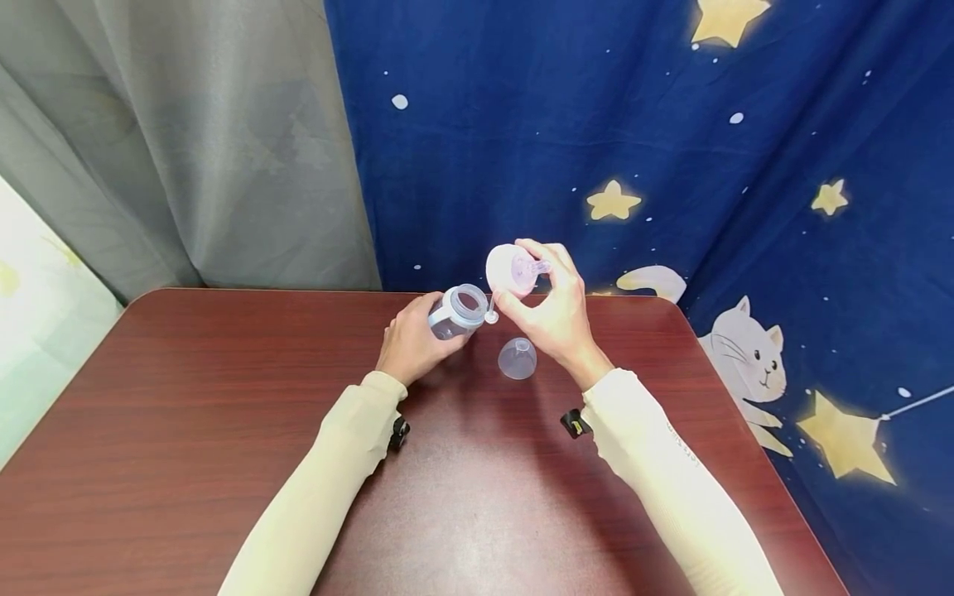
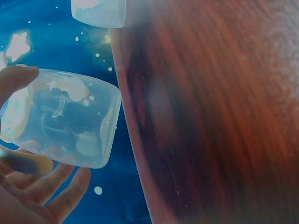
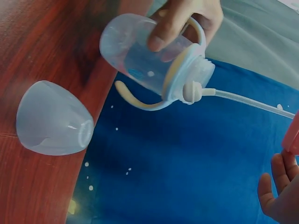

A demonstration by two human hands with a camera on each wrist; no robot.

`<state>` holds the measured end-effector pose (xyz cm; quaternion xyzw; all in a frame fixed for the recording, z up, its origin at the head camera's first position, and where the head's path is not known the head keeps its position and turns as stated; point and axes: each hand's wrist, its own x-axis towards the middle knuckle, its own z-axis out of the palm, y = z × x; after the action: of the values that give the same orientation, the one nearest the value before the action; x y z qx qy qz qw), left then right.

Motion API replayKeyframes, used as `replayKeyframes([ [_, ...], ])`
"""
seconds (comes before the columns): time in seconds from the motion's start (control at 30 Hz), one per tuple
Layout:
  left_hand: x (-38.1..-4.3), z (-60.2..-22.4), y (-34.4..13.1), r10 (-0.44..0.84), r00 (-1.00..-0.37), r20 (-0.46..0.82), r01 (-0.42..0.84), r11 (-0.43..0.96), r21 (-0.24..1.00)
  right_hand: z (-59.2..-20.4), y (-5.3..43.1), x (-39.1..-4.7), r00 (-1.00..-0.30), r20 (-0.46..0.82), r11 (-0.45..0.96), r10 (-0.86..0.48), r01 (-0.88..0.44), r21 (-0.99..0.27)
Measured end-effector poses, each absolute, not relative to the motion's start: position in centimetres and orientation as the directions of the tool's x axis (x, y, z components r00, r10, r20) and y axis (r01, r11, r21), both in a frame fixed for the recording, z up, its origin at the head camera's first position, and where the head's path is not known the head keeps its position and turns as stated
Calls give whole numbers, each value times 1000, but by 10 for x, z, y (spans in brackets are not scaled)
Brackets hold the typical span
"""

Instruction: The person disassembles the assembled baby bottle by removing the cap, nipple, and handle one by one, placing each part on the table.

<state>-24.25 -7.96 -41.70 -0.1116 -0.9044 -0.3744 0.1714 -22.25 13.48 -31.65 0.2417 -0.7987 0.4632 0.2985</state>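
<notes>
My left hand (image 1: 414,341) grips a clear baby bottle (image 1: 450,323), which is tilted with its uncapped mouth toward the right hand. A two-handled collar (image 3: 175,72) surrounds the bottle's neck. In my right hand (image 1: 557,321), a pink bottle top (image 1: 501,271) with a clear teat is held between thumb and fingers. From that top runs a thin clear straw (image 3: 252,101), ending in a small white weight (image 1: 491,317) beside the bottle's mouth. The left wrist view shows the bottle's base (image 2: 108,128) and the left fingers around its sides.
A clear dome-shaped cap (image 1: 517,358) stands on the reddish-brown wooden table (image 1: 246,430), below and between the hands. Behind the table's far edge hang a grey curtain (image 1: 224,149) and a blue curtain (image 1: 507,124) with stars.
</notes>
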Motion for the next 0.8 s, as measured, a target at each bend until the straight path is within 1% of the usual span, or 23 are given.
replayKeyframes([
  [0.27,-244,-416,-83,44,-926,375,294,704,646,-325,137,-221,-739,661,461,-131,-635,-619],
  [0.53,-244,-416,-83,44,-924,380,301,696,652,-343,136,-219,-765,620,474,-177,-618,-627],
  [0.8,-244,-417,-83,42,-925,378,298,698,652,-358,137,-217,-773,599,489,-209,-613,-621],
])
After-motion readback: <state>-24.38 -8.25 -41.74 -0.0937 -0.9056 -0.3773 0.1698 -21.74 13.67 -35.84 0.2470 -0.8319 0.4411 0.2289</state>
